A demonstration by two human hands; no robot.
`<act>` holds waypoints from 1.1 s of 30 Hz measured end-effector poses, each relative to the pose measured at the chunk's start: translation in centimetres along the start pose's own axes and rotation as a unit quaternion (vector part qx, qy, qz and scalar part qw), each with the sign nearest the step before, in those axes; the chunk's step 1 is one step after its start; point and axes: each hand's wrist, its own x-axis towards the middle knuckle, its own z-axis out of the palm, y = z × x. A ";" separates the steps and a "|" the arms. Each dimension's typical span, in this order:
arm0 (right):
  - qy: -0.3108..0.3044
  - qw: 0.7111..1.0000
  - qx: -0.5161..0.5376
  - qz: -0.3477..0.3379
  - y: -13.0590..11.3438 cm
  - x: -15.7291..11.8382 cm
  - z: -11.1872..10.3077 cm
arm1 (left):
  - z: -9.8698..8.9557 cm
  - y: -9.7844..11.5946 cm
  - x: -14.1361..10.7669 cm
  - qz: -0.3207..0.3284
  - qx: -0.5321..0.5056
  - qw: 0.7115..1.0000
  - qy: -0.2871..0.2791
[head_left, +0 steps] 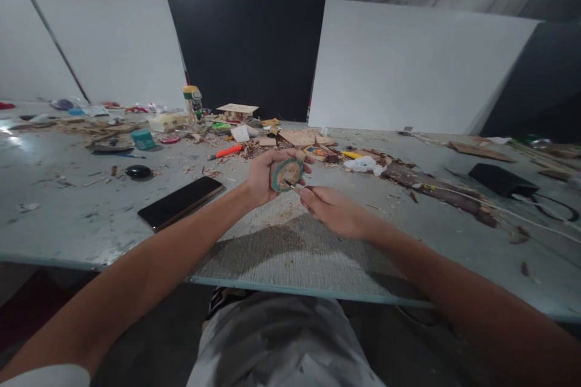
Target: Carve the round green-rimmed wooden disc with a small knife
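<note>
In my left hand (262, 176) is a small round wooden disc (284, 173) with a teal rim and a bare, tan middle. My fingers wrap round its edge and tilt its face towards me. My right hand (331, 207) is closed on a thin carving tool (294, 186), whose metal tip touches the disc's bare middle. Most of the tool's handle is hidden inside my fingers. Both hands are above the table, and fine wood shavings (282, 217) lie beneath them.
A black phone (180, 202) and a dark oval object (138, 172) lie to the left. Behind are an orange-handled cutter (227, 152), a teal container (143, 139) and wood scraps. A long bark piece (438, 193) and a black box (502, 180) lie right. The table edge (290, 289) is close.
</note>
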 end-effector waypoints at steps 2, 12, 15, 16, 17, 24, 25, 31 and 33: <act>0.007 1.000 -0.012 -0.004 0.1 0.1 0.0 | 0.1 0.0 0.0 -0.001 0.009 1.000 0.002; 0.016 0.999 -0.044 -0.017 0.1 0.0 0.0 | 0.3 0.0 0.0 -0.005 0.010 1.000 0.016; 0.020 0.999 -0.038 -0.008 0.1 0.0 0.1 | 0.4 0.0 0.0 -0.006 0.020 0.999 0.024; 0.021 0.999 -0.037 -0.006 0.1 0.1 0.1 | 0.4 0.0 0.0 -0.005 0.025 0.999 0.027; 0.021 0.999 -0.036 -0.003 0.2 0.1 0.1 | 0.4 0.1 0.0 -0.004 0.030 0.999 0.029; 0.024 1.000 -0.013 -0.003 0.2 0.3 0.4 | 0.4 -0.2 0.0 0.015 0.064 0.997 0.040; 0.020 1.000 -0.005 -0.003 0.2 0.4 0.5 | 0.3 -0.3 0.0 0.024 0.076 0.996 0.043; 0.037 0.997 -0.063 -0.010 0.1 0.7 0.9 | 0.0 -0.6 0.0 0.047 0.140 0.989 0.031; 0.075 0.986 -0.151 -0.011 -0.1 0.5 1.1 | -0.1 -0.5 0.0 0.037 0.146 0.988 0.023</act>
